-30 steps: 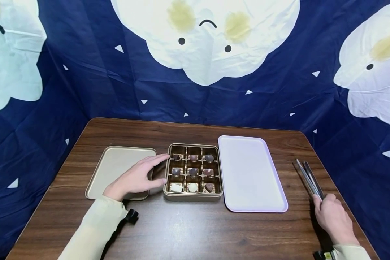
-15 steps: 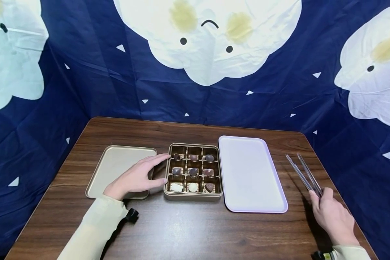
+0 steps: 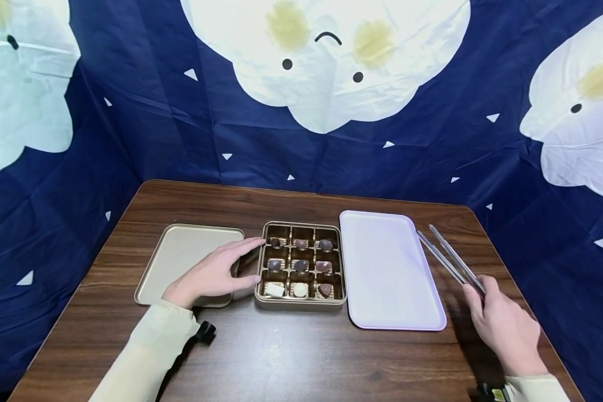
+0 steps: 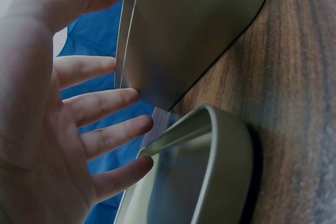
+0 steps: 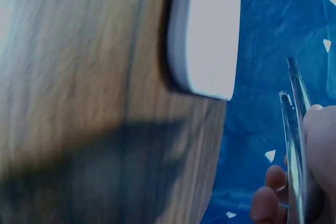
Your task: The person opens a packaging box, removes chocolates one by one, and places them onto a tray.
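Observation:
A gold tin box (image 3: 301, 306) with a divided insert stands mid-table, one chocolate (image 3: 300, 265) in each compartment. My left hand (image 3: 213, 276) reaches over the flat gold lid (image 3: 186, 254) with fingers extended. Its thumb and index fingertips touch the left side of the box; in the left wrist view they meet the rim of the box (image 4: 189, 30), while the other fingers spread loosely. On the right, my right hand (image 3: 505, 324) grips metal tongs (image 3: 449, 257) held above the table. The tong arms are spread apart with nothing between the tips, which point toward the white tray.
The white tray (image 3: 392, 268) lies flat just right of the box, its left edge close against it. The wooden table (image 3: 291, 357) ends at a blue curtain (image 3: 146, 111) with white cloud shapes, which surrounds the back and sides.
My right hand has lifted the tongs and carried them left toward the tray, and their arms have spread apart. The left hand stays at the box.

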`<state>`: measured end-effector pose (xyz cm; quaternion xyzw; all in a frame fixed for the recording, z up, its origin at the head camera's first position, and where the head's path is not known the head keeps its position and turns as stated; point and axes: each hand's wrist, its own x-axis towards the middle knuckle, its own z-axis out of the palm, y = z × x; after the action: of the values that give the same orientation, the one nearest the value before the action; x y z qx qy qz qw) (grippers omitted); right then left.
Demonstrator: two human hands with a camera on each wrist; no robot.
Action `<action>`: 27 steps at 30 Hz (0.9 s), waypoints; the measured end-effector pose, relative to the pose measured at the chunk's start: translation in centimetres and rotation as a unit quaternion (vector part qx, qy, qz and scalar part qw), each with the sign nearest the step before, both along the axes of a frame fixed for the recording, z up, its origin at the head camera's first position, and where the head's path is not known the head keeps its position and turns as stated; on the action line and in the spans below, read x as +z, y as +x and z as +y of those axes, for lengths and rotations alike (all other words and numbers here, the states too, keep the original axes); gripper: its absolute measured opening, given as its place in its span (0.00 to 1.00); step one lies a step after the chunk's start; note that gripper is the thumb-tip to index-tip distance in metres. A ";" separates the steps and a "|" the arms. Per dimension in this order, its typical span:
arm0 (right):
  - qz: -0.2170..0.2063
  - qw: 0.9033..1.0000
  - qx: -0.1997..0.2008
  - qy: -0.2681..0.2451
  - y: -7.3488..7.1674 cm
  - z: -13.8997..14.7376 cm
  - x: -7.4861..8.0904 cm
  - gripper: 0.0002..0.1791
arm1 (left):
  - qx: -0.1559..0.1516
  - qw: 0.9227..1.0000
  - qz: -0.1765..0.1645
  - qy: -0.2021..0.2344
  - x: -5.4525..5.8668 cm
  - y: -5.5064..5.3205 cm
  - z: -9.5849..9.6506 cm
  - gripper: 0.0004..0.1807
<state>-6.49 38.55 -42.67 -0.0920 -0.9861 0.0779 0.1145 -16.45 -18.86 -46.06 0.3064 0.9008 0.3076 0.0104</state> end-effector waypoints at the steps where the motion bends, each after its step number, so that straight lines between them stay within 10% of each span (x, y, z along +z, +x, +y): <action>1: 0.005 1.000 0.004 0.000 0.0 -0.3 0.2 0.24 | 0.000 1.000 0.000 0.001 0.0 0.0 0.0 0.47; 9: 0.073 0.994 0.076 -0.039 -0.9 -3.0 1.2 0.21 | -0.002 1.000 -0.001 0.002 0.1 0.0 -0.1 0.47; 27: 0.143 0.947 0.275 -0.090 -4.5 -9.3 2.2 0.22 | -0.008 1.000 0.005 0.008 -0.1 0.0 0.0 0.47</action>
<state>-10.99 29.25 -40.51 0.1847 -0.9353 0.2071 0.2196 -16.48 -18.88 -46.15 0.3154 0.8958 0.3132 0.0060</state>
